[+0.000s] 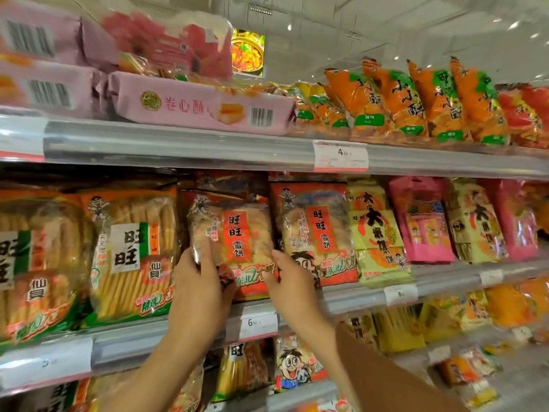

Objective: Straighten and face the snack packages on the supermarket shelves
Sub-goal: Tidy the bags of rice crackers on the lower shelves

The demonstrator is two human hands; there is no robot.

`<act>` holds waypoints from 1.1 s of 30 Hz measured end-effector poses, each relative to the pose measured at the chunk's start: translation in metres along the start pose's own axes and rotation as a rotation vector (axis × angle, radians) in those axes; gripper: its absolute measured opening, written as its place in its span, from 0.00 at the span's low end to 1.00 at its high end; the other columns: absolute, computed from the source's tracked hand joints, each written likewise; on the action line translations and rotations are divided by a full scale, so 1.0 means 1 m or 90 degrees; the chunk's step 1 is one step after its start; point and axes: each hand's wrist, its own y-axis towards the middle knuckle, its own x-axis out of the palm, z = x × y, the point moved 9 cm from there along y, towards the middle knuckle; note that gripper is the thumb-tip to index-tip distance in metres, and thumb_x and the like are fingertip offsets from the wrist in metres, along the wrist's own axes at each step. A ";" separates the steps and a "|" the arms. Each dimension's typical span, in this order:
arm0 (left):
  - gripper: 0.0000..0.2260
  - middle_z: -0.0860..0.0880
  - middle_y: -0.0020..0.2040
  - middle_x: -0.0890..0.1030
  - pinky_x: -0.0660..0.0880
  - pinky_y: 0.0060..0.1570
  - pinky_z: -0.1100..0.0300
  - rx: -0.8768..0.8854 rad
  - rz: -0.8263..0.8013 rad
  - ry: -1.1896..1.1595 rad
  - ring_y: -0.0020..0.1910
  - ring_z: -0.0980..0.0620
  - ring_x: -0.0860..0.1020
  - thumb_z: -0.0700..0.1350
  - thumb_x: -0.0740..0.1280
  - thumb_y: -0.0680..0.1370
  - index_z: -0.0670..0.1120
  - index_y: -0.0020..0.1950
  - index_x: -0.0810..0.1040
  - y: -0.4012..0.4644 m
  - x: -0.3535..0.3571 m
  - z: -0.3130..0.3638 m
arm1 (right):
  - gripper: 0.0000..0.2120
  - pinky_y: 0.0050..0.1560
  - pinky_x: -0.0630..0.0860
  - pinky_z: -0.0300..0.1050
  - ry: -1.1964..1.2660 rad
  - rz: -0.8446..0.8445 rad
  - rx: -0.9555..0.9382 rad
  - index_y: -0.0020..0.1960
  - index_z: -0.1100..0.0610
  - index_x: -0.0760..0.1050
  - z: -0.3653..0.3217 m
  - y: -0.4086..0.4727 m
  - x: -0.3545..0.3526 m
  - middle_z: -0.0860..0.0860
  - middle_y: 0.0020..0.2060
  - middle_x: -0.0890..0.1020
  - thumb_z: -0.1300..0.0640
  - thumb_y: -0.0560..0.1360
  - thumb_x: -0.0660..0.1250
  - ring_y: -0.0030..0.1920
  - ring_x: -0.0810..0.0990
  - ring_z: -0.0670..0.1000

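Both forearms are reaching up from the bottom of the frame; the left hand (199,281) is gripping the lower left edge of the red rice-cracker bag (234,242) at frame centre on the middle shelf (350,295); the right hand (289,278) is pinching its lower right edge, beside a matching bag (315,230).
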 end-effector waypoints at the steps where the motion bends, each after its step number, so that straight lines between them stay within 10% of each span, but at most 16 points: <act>1: 0.45 0.34 0.68 0.65 0.72 0.62 0.45 -0.006 -0.009 0.004 0.67 0.35 0.66 0.49 0.74 0.73 0.45 0.79 0.46 0.000 0.002 -0.002 | 0.26 0.32 0.73 0.36 -0.026 0.001 -0.013 0.75 0.48 0.62 0.000 -0.002 0.002 0.47 0.44 0.83 0.55 0.80 0.64 0.36 0.79 0.44; 10: 0.44 0.32 0.75 0.53 0.67 0.67 0.43 -0.035 -0.052 0.045 0.75 0.32 0.55 0.53 0.71 0.76 0.44 0.79 0.44 0.002 0.014 -0.005 | 0.26 0.20 0.62 0.32 -0.106 0.001 -0.048 0.77 0.47 0.57 -0.001 -0.003 0.004 0.45 0.33 0.77 0.51 0.81 0.59 0.26 0.68 0.40; 12: 0.44 0.31 0.77 0.46 0.62 0.70 0.41 -0.015 -0.039 0.046 0.77 0.32 0.48 0.50 0.72 0.75 0.43 0.79 0.46 0.000 0.013 -0.002 | 0.26 0.28 0.67 0.27 -0.082 -0.007 -0.066 0.77 0.48 0.57 -0.002 -0.005 0.001 0.48 0.49 0.83 0.52 0.82 0.59 0.32 0.75 0.42; 15: 0.40 0.29 0.76 0.54 0.61 0.68 0.37 0.106 0.044 0.038 0.75 0.29 0.54 0.42 0.77 0.70 0.37 0.77 0.60 -0.006 0.002 0.011 | 0.24 0.59 0.69 0.31 -0.030 -0.031 -0.120 0.76 0.48 0.60 -0.007 -0.019 -0.008 0.42 0.73 0.64 0.54 0.81 0.59 0.52 0.77 0.41; 23: 0.25 0.41 0.73 0.65 0.62 0.70 0.40 0.302 0.037 -0.068 0.74 0.38 0.61 0.52 0.61 0.76 0.44 0.71 0.69 -0.053 0.040 0.104 | 0.21 0.60 0.54 0.17 -0.114 -0.060 -0.158 0.71 0.52 0.70 0.053 -0.077 -0.063 0.36 0.72 0.58 0.54 0.79 0.57 0.63 0.57 0.22; 33: 0.24 0.41 0.68 0.71 0.69 0.66 0.40 0.379 -0.078 -0.005 0.69 0.37 0.69 0.49 0.71 0.72 0.45 0.68 0.74 -0.052 0.150 0.236 | 0.19 0.65 0.64 0.40 -0.196 0.047 0.001 0.68 0.52 0.71 0.238 -0.026 -0.231 0.47 0.68 0.72 0.58 0.78 0.63 0.67 0.72 0.53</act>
